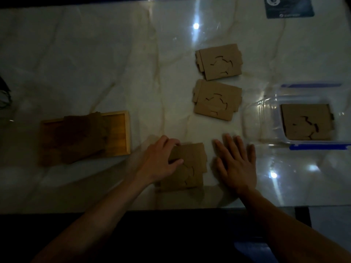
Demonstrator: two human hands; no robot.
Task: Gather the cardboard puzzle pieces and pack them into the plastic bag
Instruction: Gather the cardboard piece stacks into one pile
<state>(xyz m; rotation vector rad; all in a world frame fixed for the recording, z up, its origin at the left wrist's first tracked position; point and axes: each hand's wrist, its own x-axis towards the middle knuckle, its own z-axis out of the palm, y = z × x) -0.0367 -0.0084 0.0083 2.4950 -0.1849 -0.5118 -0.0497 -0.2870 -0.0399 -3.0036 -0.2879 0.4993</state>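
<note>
Brown cardboard puzzle pieces lie in small stacks on the marble table. My left hand [161, 158] grips the left edge of the nearest stack [190, 168] by the front edge. My right hand [235, 164] rests flat and open on the table just right of that stack. Two more stacks sit further back: a middle stack [217, 100] and a far stack [219, 61]. A clear plastic bag [269, 122] with blue zip strips lies at the right, with one cardboard stack [306, 121] inside it.
A wooden tray [123, 133] at the left holds more dark cardboard pieces [76, 137]. A dark card [288, 6] lies at the far right corner. The table's front edge [171, 210] runs just below my hands. Something dark pokes in at the left border.
</note>
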